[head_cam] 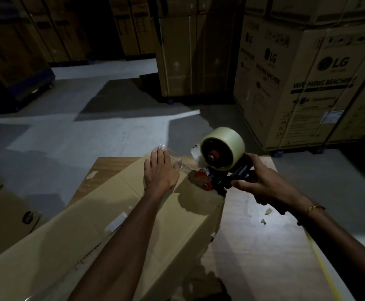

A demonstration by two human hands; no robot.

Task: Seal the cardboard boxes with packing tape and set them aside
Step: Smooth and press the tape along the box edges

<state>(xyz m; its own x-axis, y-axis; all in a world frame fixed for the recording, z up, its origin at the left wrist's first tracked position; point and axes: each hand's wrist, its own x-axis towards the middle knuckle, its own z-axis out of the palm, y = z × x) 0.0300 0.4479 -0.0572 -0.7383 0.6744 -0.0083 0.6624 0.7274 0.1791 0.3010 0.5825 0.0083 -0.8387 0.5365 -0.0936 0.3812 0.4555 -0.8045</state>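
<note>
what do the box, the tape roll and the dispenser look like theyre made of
The long tan box looks like matte corrugated cardboard: creased, with torn edges. The pale, glossy tape roll looks like clear plastic film; a shiny strip runs under the left hand. The black and red dispenser, held by the right hand, seems hard plastic, possibly with metal parts.

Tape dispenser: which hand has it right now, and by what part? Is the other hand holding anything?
The right hand grips the tape dispenser by its handle, behind the roll. The left hand holds nothing; it presses flat on the cardboard box at its far end.
</note>
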